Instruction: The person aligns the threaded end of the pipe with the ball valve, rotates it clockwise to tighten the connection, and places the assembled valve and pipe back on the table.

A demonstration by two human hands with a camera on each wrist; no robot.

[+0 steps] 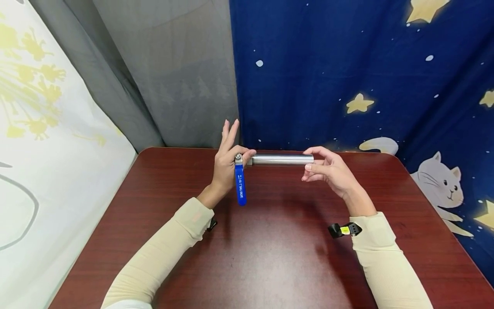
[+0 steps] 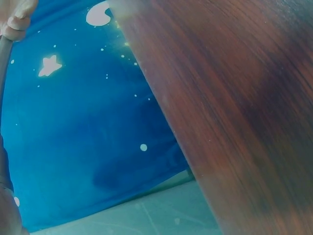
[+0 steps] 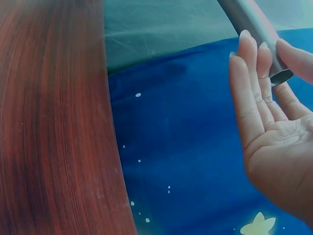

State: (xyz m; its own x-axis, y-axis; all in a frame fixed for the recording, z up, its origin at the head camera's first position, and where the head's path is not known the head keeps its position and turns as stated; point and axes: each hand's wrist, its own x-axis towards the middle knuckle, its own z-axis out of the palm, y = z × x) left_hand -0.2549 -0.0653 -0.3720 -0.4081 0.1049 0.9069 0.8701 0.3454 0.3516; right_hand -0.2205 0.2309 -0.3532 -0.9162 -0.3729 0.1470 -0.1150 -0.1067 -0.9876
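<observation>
A ball valve with a blue lever handle (image 1: 240, 184) hangs above the table in the head view, its lever pointing down. My left hand (image 1: 224, 169) grips the valve between thumb and forefinger, with other fingers extended upward. From the valve a smooth metal pipe (image 1: 282, 159) runs level to the right. My right hand (image 1: 328, 169) pinches the pipe's far end between thumb and fingers. The right wrist view shows that end as hollow, beside the fingers of the right hand (image 3: 254, 117). Most of the valve body is hidden behind the left hand.
Beneath both hands lies a dark red wood-grain table (image 1: 251, 257). Behind it hang a grey curtain (image 1: 173, 77) and a blue star-patterned curtain (image 1: 308, 86). White patterned fabric (image 1: 58, 180) borders the left side. Each wrist wears a black strap device (image 1: 344, 230).
</observation>
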